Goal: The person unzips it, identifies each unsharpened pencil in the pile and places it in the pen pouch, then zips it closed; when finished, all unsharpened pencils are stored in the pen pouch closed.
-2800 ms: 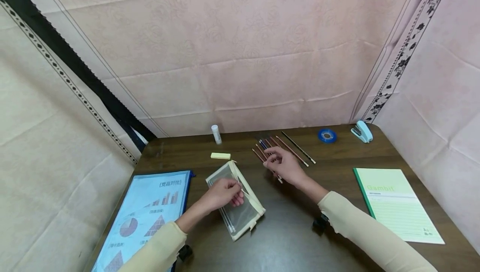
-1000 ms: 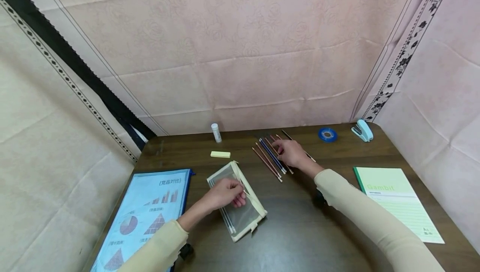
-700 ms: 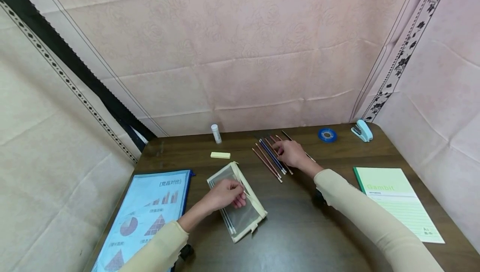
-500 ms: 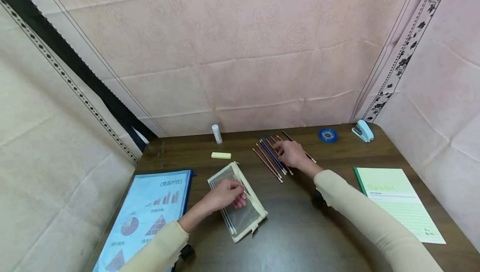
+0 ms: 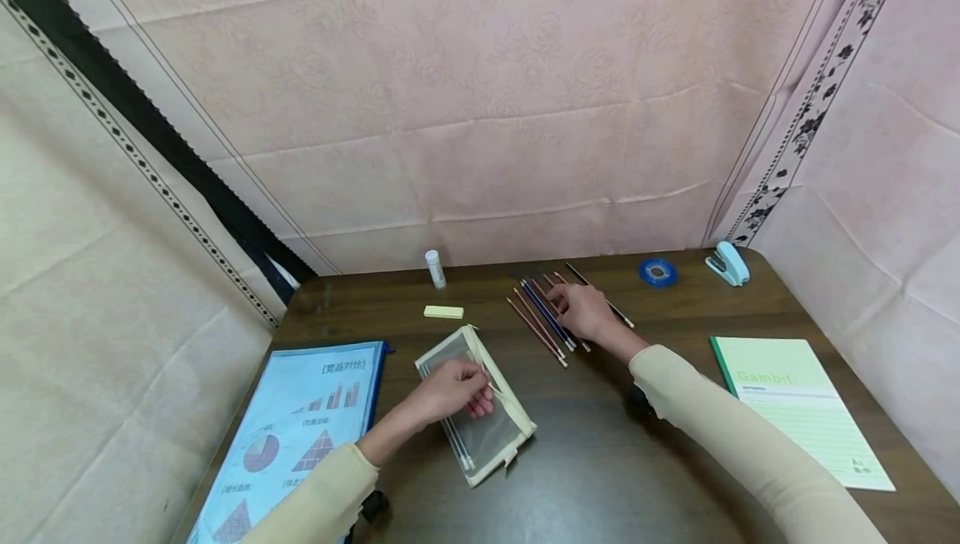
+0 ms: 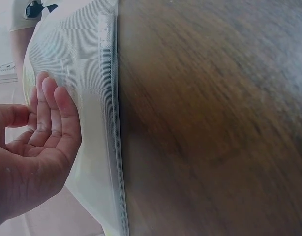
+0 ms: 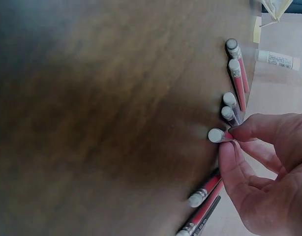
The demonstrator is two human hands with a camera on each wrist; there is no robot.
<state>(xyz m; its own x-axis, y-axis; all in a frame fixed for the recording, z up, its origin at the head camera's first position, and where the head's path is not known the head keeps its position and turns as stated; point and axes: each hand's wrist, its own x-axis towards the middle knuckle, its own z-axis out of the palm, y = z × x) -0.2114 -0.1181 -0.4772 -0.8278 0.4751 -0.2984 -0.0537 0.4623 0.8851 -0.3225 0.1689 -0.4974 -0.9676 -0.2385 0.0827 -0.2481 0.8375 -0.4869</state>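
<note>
My left hand (image 5: 453,390) pinches the edge of a cream-trimmed mesh pencil pouch (image 5: 491,444) between thumb and index finger, lifting that side a little. The left wrist view shows the other fingers of that hand half bent in front of the mesh (image 6: 87,137). A slim item with a pale end (image 6: 105,29) shows through the mesh along one side. Farther right, my right hand (image 5: 588,312) pinches a red pencil (image 7: 217,135) near its white eraser end, between thumb and index finger. Several red and dark blue pencils (image 5: 536,327) lie on both sides of it.
A glue stick (image 5: 434,269) and a pale yellow eraser-like block (image 5: 443,311) sit behind the pouch. A blue tape roll (image 5: 657,272) and a light blue stapler (image 5: 727,264) are back right. A blue folder (image 5: 300,436) lies left, a green notebook (image 5: 802,411) right.
My right hand has moved right and slightly back from the left pencils, and its fingertips have come down onto a red pencil. The left hand keeps its hold on the pouch.
</note>
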